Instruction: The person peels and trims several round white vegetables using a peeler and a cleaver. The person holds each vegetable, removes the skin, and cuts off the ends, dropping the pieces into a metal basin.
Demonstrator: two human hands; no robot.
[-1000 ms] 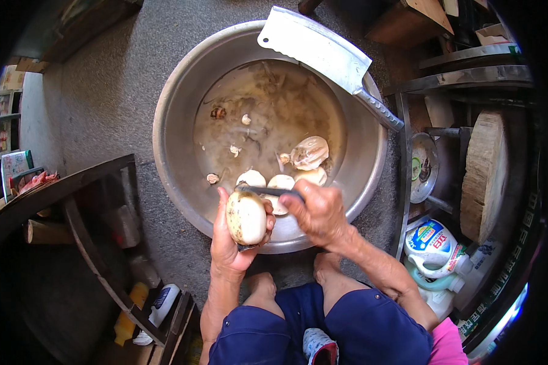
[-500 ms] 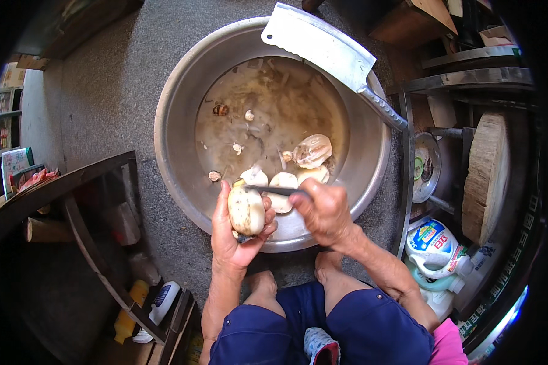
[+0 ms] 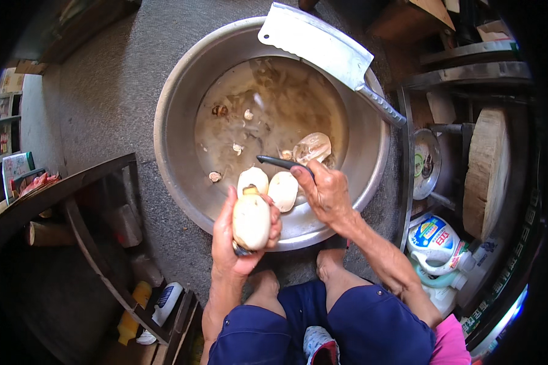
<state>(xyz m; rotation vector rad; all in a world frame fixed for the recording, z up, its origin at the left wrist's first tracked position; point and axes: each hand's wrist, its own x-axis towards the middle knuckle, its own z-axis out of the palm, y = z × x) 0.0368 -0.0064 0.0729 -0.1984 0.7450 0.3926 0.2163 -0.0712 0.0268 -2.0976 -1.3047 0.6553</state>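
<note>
My left hand (image 3: 226,243) is wrapped round a pale lotus root section (image 3: 251,222), its dark end down and a yellowish tip up. In my right hand (image 3: 330,193) is a black peeler (image 3: 276,161), pointing left and apart from the root. Both hands are over the near side of a wide metal basin (image 3: 175,176) with murky brown water and peelings. Whitish lotus root pieces (image 3: 282,191) lie in it just beyond my hands, with another pale piece (image 3: 313,148) farther right. Small pale scraps (image 3: 238,148) are scattered in the water.
A large cleaver (image 3: 319,45) rests across the basin's far right rim, handle outward. To the right, a metal rack holds a round wooden chopping board (image 3: 487,173), a metal lid (image 3: 426,163) and detergent jugs (image 3: 437,246). A wooden shelf (image 3: 94,246) with bottles stands left.
The peeler has come away from the lotus root, up and to the right. My left hand has turned the root, which now shows a cleaner, whiter side.
</note>
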